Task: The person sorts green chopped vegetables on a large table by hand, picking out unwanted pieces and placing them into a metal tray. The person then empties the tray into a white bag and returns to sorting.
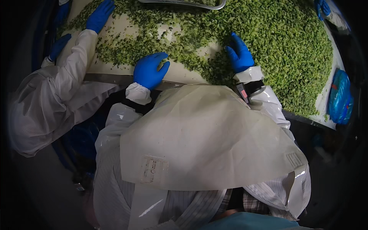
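My left hand (151,70), in a blue glove, lies at the near edge of a pale table (184,72), its fingers beside a thin spread of chopped green vegetable pieces (287,51). Nothing shows in it; thumb and fingers are apart. Further right, my right hand (240,53), gloved the same, is over the green pieces with its fingers spread and holds nothing visible. Whether its fingertips touch the pieces is hard to tell. Between the two hands the layer thins to bare patches of table, while it is thick to the right. A dark band with a small device circles my right wrist.
A metal tray (212,5) with green pieces stands at the far edge of view. At left, a co-worker's gloved hand (100,15) rests by the pieces, another co-worker's hand (322,8) is at upper right. A blue plastic-wrapped bundle (340,97) sits at the table's right end.
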{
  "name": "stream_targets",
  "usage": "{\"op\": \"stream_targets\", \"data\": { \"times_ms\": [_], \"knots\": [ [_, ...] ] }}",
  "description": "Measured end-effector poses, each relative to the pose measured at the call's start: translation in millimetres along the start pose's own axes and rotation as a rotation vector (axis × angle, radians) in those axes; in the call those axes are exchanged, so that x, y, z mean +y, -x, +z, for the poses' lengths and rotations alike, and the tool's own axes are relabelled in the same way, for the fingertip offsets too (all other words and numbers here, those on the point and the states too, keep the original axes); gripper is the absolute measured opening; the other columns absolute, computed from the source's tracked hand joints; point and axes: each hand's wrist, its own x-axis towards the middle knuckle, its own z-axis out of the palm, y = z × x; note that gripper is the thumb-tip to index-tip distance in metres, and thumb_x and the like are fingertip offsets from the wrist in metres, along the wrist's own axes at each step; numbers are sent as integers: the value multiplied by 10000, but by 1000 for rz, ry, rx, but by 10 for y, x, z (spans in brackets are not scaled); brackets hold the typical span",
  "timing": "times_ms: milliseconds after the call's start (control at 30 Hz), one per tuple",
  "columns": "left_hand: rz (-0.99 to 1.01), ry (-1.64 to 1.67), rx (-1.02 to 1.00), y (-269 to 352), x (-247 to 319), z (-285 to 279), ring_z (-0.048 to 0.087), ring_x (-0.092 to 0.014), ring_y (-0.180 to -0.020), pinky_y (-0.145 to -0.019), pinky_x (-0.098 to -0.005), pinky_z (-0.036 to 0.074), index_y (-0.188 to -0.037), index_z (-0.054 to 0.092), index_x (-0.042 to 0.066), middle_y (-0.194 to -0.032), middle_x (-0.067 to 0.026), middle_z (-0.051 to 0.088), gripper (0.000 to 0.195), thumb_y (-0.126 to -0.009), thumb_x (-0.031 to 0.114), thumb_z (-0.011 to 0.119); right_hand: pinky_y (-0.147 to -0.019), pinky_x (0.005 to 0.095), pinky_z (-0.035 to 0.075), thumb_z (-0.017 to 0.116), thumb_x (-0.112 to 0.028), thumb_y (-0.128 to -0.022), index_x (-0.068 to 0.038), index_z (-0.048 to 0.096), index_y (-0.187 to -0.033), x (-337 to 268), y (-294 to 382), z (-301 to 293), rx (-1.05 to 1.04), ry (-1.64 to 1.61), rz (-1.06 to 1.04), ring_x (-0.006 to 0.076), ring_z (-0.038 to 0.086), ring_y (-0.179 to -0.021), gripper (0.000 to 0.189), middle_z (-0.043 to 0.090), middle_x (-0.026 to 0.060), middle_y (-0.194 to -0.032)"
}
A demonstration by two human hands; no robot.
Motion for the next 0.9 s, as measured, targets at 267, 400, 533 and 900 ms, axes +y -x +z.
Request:
{"op": "stream_targets", "data": {
  "times_ms": [267,400,533,900],
  "knots": [
    [-303,565,-726,-543,387,15,719,-200,-1066,-1014,-364,566,-1446,734,166,-1208,-83,803,472,-1161,431,467,-1105,438,556,724,-315,-1057,-130,421,-1692,45,490,-87,-240,116,23,355,687,-1330,727,588,189,-1614],
    [-9,429,-1036,-721,596,518,626,-254,-1373,-1163,-388,487,-1555,648,211,-1527,-91,667,489,-1140,449,545,-1234,401,450,651,-260,-1128,-92,484,-1666,47,630,31,-553,-284,98,263,561,-1487,587,567,145,-1645],
    [-180,570,-227,-948,-101,474,500,-258,-1537,-1272,-377,376,-1646,523,93,-1685,-111,529,585,-1130,363,585,-1108,390,529,672,-301,-1105,-94,523,-1639,147,883,-571,-94,-207,84,288,683,-1333,592,655,170,-1549],
    [220,294,-1020,-600,604,658,578,-274,-1454,-1249,-387,415,-1571,615,116,-1572,-113,643,481,-1172,358,501,-1185,438,505,651,-337,-1117,-182,459,-1688,181,1310,-415,-373,-382,212,315,643,-1408,622,622,166,-1582]
  ]
}}
